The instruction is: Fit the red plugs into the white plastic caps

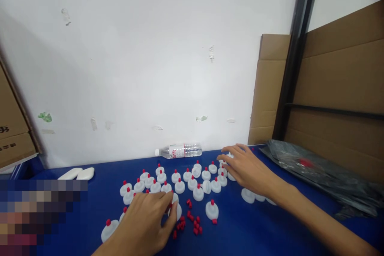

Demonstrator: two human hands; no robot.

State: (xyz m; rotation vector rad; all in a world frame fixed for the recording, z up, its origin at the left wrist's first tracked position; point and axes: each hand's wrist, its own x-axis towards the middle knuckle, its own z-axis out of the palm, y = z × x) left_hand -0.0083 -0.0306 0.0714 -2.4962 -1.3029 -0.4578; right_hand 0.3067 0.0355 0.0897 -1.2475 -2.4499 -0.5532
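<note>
Several white plastic caps with red plugs (180, 186) stand in rows on a blue table (240, 228). My left hand (147, 220) rests low in the middle, its fingers curled around a white cap (177, 208). Loose red plugs (192, 224) lie just to its right, beside a lone capped piece (212, 210). My right hand (247, 168) reaches out flat, fingers spread, with fingertips touching the caps at the right end of the rows. Plain white caps (249, 195) lie under its wrist.
A clear water bottle (179, 151) lies on its side against the white wall. Two white oblong pieces (77, 173) sit at the left. A dark plastic bag (324, 176) covers the table's right side. Cardboard (339, 88) and a black post (292, 60) stand behind.
</note>
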